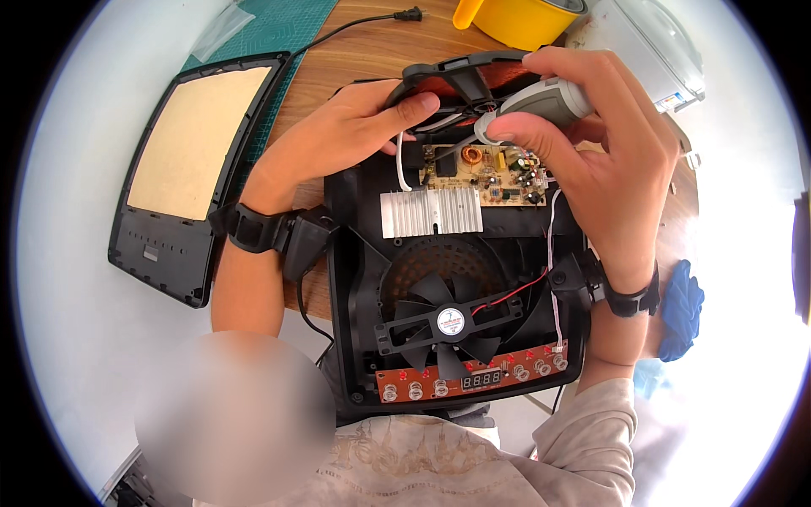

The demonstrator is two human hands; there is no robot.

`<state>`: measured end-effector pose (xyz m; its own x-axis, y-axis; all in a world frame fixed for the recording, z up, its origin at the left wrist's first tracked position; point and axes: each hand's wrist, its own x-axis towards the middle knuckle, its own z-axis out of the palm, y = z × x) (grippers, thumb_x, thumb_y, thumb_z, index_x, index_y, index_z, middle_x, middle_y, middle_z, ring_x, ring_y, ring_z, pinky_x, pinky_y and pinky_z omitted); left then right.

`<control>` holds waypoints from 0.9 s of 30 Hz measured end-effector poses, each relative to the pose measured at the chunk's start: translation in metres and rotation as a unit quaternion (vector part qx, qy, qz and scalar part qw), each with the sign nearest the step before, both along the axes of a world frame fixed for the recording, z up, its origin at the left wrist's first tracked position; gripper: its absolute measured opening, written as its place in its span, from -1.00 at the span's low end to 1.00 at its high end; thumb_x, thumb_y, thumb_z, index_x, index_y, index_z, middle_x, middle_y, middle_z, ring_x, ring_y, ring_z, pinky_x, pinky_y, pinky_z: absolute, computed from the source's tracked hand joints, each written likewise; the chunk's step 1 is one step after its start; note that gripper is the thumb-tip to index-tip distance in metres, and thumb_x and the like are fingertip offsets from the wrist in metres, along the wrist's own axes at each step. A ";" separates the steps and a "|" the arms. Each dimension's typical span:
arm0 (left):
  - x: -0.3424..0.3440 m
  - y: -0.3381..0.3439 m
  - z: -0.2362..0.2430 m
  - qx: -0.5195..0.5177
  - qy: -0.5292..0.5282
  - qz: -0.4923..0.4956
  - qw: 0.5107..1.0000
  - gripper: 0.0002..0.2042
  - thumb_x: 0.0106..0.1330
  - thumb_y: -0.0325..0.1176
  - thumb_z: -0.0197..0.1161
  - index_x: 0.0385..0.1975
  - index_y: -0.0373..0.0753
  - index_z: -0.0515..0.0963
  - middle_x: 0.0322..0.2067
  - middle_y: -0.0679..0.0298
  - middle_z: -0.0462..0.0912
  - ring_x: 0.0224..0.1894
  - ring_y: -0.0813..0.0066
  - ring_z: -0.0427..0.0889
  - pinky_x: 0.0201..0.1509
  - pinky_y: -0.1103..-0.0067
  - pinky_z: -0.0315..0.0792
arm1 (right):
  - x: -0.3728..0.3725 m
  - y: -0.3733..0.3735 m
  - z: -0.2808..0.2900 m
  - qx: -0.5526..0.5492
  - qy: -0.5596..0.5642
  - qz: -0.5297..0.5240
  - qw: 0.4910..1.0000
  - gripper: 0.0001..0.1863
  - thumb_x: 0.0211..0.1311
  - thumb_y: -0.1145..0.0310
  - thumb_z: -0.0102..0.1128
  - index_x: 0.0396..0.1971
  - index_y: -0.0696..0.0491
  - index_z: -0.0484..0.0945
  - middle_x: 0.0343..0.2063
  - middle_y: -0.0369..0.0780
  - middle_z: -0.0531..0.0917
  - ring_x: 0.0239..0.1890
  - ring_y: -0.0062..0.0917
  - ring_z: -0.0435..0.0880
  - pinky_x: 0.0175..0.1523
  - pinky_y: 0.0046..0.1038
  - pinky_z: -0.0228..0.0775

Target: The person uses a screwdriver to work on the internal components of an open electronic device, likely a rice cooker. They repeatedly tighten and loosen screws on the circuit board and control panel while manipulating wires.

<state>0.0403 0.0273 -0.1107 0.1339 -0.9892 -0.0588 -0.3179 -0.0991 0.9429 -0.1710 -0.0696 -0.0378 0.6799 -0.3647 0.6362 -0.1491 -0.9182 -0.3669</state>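
Observation:
An opened induction cooker's black base [351, 220] lies before me. My left hand [359, 118] is closed on the black frame of the copper coil [460, 80], raised at a tilt over the base's far end. A white lead runs down from it. My right hand [621, 148] grips a grey-handled screwdriver [553, 103], its shaft slanting down-left below the coil; where its tip ends is hard to make out. Beneath are a tan circuit board [511, 193] and a silver heat sink [431, 213]. Nearer me sit a black fan [452, 319] and a reddish display board [498, 382].
To the left lies the cooker's black top panel [182, 152], underside up, partly on a green cutting mat [258, 38]. A power plug [408, 14] with its cord, a yellow pot [515, 21] and a clear-lidded container [642, 51] stand beyond. Blue cloth [681, 311] is at right.

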 end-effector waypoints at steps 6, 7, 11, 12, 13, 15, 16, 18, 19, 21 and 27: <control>0.002 -0.004 -0.009 -0.014 0.008 0.002 1.000 -0.41 0.41 0.14 0.18 -0.11 -0.45 0.57 -0.25 0.17 0.64 -0.15 0.40 0.74 -0.15 0.62 0.60 | -0.002 0.005 0.001 0.043 0.062 0.003 0.997 -0.63 0.07 0.49 0.47 -0.10 0.13 0.57 -0.24 -0.26 0.68 -0.26 -0.56 0.73 -0.26 -0.55 0.65; 0.002 -0.003 -0.008 -0.007 0.004 0.003 1.000 -0.40 0.41 0.15 0.18 -0.11 -0.45 0.57 -0.25 0.17 0.64 -0.14 0.40 0.74 -0.15 0.62 0.60 | -0.004 0.004 0.001 0.046 0.067 0.014 0.997 -0.63 0.08 0.51 0.45 -0.09 0.13 0.55 -0.24 -0.26 0.67 -0.25 -0.55 0.73 -0.25 -0.54 0.65; 0.002 -0.003 -0.005 0.007 0.000 0.007 1.000 -0.38 0.40 0.17 0.18 -0.12 -0.47 0.57 -0.25 0.16 0.64 -0.12 0.38 0.74 -0.15 0.61 0.60 | -0.006 0.004 0.001 0.035 0.065 0.013 0.997 -0.67 0.09 0.56 0.40 -0.13 0.13 0.53 -0.26 -0.26 0.67 -0.28 -0.55 0.74 -0.25 -0.54 0.65; 0.002 -0.003 -0.004 0.004 0.002 0.006 1.000 -0.38 0.40 0.17 0.18 -0.12 -0.47 0.57 -0.25 0.17 0.64 -0.12 0.38 0.74 -0.15 0.61 0.60 | -0.005 0.003 0.000 0.037 0.061 0.012 0.997 -0.67 0.09 0.56 0.40 -0.14 0.13 0.53 -0.26 -0.26 0.67 -0.29 -0.55 0.74 -0.25 -0.54 0.65; 0.001 -0.002 -0.004 0.000 0.003 0.005 1.000 -0.38 0.40 0.17 0.18 -0.12 -0.46 0.57 -0.26 0.17 0.64 -0.12 0.38 0.74 -0.15 0.61 0.60 | -0.004 0.003 0.000 0.038 0.058 0.010 0.998 -0.67 0.08 0.56 0.41 -0.14 0.13 0.53 -0.27 -0.27 0.67 -0.30 -0.55 0.74 -0.25 -0.54 0.65; 0.001 -0.002 -0.003 0.002 0.003 0.003 1.000 -0.38 0.40 0.17 0.18 -0.11 -0.46 0.56 -0.25 0.18 0.63 -0.12 0.38 0.74 -0.15 0.61 0.60 | -0.006 0.004 0.000 0.053 0.059 0.003 0.997 -0.68 0.08 0.55 0.41 -0.15 0.12 0.53 -0.27 -0.27 0.67 -0.31 -0.55 0.73 -0.26 -0.55 0.65; 0.000 -0.002 -0.001 0.008 0.000 0.002 1.000 -0.38 0.40 0.16 0.18 -0.11 -0.46 0.56 -0.25 0.18 0.63 -0.12 0.38 0.74 -0.15 0.61 0.60 | -0.006 0.004 -0.001 0.061 0.059 -0.001 0.996 -0.68 0.08 0.55 0.41 -0.16 0.12 0.53 -0.28 -0.27 0.67 -0.32 -0.55 0.73 -0.26 -0.55 0.64; 0.001 -0.002 -0.001 0.006 0.001 0.000 1.000 -0.38 0.41 0.16 0.18 -0.10 -0.46 0.56 -0.24 0.18 0.63 -0.11 0.38 0.74 -0.15 0.60 0.61 | -0.005 0.005 0.000 0.064 0.060 -0.004 0.996 -0.69 0.09 0.55 0.41 -0.16 0.12 0.53 -0.28 -0.27 0.67 -0.32 -0.57 0.73 -0.26 -0.55 0.64; 0.001 -0.003 -0.004 -0.002 0.006 -0.001 1.000 -0.39 0.41 0.15 0.18 -0.09 -0.46 0.56 -0.24 0.18 0.63 -0.11 0.38 0.74 -0.15 0.60 0.61 | -0.005 0.006 0.000 0.065 0.061 -0.005 0.996 -0.69 0.09 0.55 0.41 -0.16 0.12 0.53 -0.28 -0.27 0.67 -0.32 -0.57 0.73 -0.26 -0.55 0.64; 0.001 -0.003 -0.006 -0.010 0.011 -0.002 1.000 -0.40 0.41 0.14 0.18 -0.09 -0.46 0.55 -0.24 0.18 0.63 -0.11 0.38 0.73 -0.14 0.60 0.61 | -0.004 0.004 -0.001 0.041 0.062 -0.003 0.997 -0.70 0.10 0.54 0.40 -0.16 0.12 0.53 -0.28 -0.28 0.67 -0.32 -0.58 0.73 -0.26 -0.55 0.64; 0.001 -0.003 -0.003 0.006 0.002 0.000 1.000 -0.42 0.42 0.12 0.19 -0.07 -0.45 0.55 -0.25 0.21 0.61 -0.11 0.40 0.72 -0.14 0.60 0.61 | -0.003 0.002 -0.003 0.053 0.055 -0.007 0.997 -0.69 0.11 0.53 0.40 -0.15 0.11 0.53 -0.28 -0.28 0.67 -0.31 -0.60 0.72 -0.26 -0.56 0.63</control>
<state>0.0416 0.0246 -0.1141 0.1343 -0.9884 -0.0705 -0.3133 -0.1099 0.9433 -0.1740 -0.0675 -0.0407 0.7381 -0.4349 0.5158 -0.2058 -0.8732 -0.4418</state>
